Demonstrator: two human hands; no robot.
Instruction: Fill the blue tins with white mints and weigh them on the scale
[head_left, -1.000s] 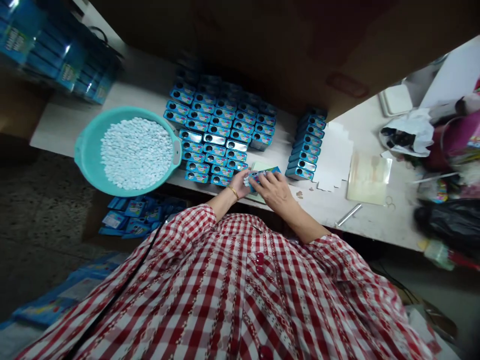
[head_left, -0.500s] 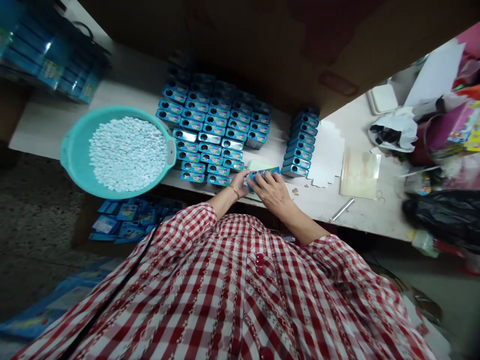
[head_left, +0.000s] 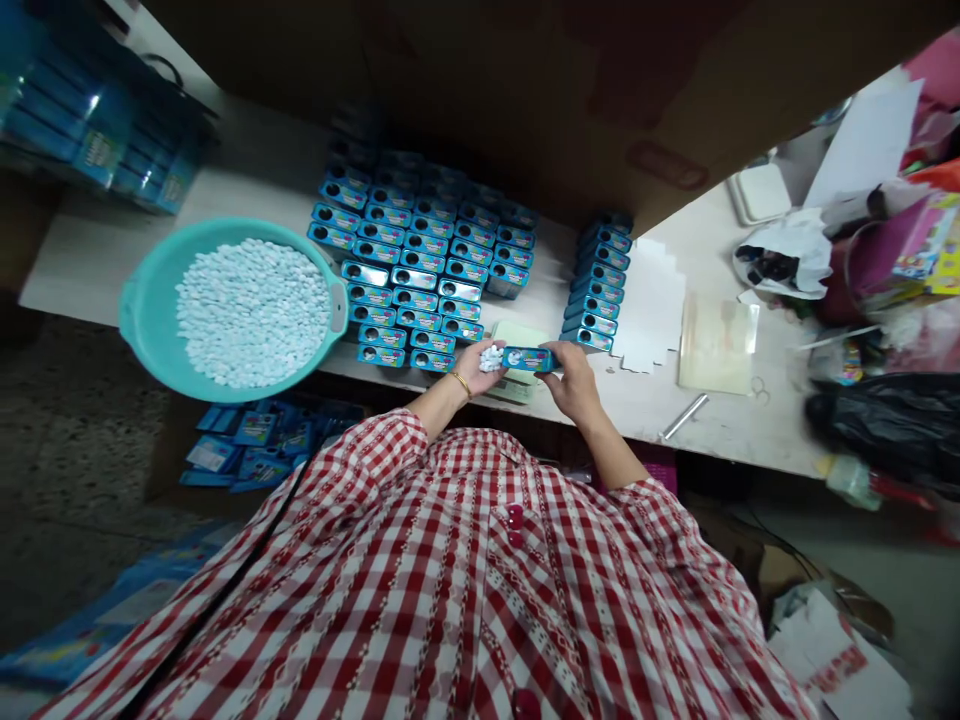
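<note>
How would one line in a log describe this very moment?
left hand: cups white tablets | right hand: holds small blue box | nearby: basin of tablets, rows of blue boxes

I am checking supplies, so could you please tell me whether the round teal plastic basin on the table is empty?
No, the round teal plastic basin holds a heap of small white pellets.

The basin (head_left: 142,345) is teal, heaped with pale bluish-white tablets (head_left: 251,310); right of it stand rows of bright blue tins (head_left: 427,265) with multicoloured labels, and farther right white card sheets (head_left: 652,310). The held tin (head_left: 527,358) in the right hand (head_left: 574,385) is the same blue with a colourful label, the handful (head_left: 491,357) in the left hand (head_left: 474,368) white, its wrist ringed by a gold bangle (head_left: 459,381). Below the basin, the shirt (head_left: 450,580) is red-and-white check with red buttons.
</note>
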